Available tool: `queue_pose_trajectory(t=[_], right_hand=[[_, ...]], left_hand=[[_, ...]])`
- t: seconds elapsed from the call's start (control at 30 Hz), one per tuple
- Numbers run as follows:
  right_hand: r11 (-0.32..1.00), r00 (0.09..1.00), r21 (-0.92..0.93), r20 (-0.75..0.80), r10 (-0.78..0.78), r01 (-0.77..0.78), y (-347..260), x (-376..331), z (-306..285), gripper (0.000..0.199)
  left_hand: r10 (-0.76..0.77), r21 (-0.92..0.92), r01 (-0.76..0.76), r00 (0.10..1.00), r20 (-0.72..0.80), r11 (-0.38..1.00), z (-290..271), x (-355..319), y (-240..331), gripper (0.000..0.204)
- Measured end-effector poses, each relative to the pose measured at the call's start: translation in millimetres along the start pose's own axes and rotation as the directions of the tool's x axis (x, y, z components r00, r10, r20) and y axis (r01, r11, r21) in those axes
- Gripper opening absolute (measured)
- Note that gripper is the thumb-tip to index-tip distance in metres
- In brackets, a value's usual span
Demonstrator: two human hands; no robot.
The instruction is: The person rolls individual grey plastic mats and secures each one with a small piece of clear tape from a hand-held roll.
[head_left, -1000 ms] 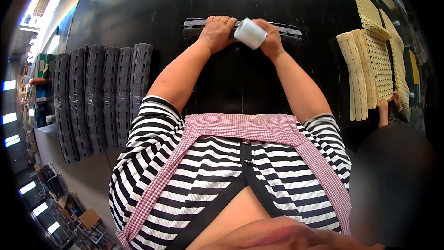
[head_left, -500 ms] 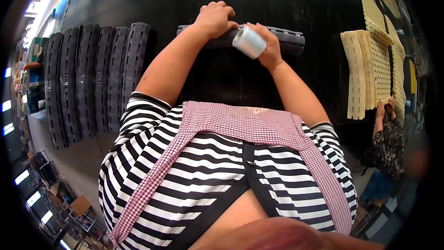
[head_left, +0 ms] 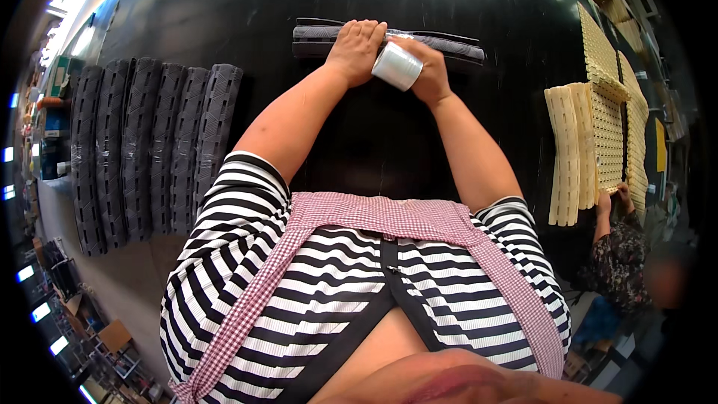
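A long dark grey rolled mat (head_left: 456,46) lies across the black table (head_left: 239,7) in front of me. My left hand (head_left: 354,49) presses down on its middle, fingers curled over the top. My right hand (head_left: 428,72) grips a roll of clear tape (head_left: 397,66) right beside the left hand, touching the mat. A strip of shiny tape seems to run over the mat near my fingers.
Several dark rolled mats (head_left: 149,150) lie side by side at the left. Cream perforated mats (head_left: 591,135) are stacked at the right, where another person's hand (head_left: 621,198) reaches to them. Shelves and lights line the left rim.
Both hands stayed on the mat while the tape roll shifted slightly around it. My head moved, so the mat sits a little lower and more to the left in view.
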State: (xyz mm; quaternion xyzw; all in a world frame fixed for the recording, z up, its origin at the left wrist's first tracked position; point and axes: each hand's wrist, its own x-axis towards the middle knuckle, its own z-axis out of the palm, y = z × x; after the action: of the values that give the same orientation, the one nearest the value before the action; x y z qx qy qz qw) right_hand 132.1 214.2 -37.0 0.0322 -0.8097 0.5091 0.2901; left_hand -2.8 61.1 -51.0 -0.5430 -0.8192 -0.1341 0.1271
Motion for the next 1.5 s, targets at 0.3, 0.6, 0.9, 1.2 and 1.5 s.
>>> queue_pose_trajectory(t=[0.3,0.6,0.9,1.2,1.5], right_hand=[[0.943,0.990,-0.327,0.093,0.103,-0.067,1,10,3,0.027],[0.691,0.745,0.282,0.192,0.639,-0.666,-114,-119,-45,0.027],[0.236,0.302,-0.303,-0.193,0.933,-0.923,-111,-271,-192,0.031],[0.244,0.333,-0.321,-0.261,0.906,-0.915,-99,-265,-184,0.033],[0.352,0.283,0.170,-0.330,0.901,-0.921,-119,-301,-174,0.045]], left_hand=[[0.016,-0.035,-0.009,0.981,0.194,0.999,-3,43,-17,0.063],[-0.147,-0.099,0.189,0.932,0.331,0.977,-49,39,2,0.068],[-0.771,-0.001,0.776,0.628,0.105,0.631,-232,-194,-9,0.078],[-0.696,0.451,0.694,0.691,-0.196,0.562,-212,-353,-83,0.071],[-0.604,0.367,0.627,0.774,-0.190,0.688,-209,-306,-57,0.074]])
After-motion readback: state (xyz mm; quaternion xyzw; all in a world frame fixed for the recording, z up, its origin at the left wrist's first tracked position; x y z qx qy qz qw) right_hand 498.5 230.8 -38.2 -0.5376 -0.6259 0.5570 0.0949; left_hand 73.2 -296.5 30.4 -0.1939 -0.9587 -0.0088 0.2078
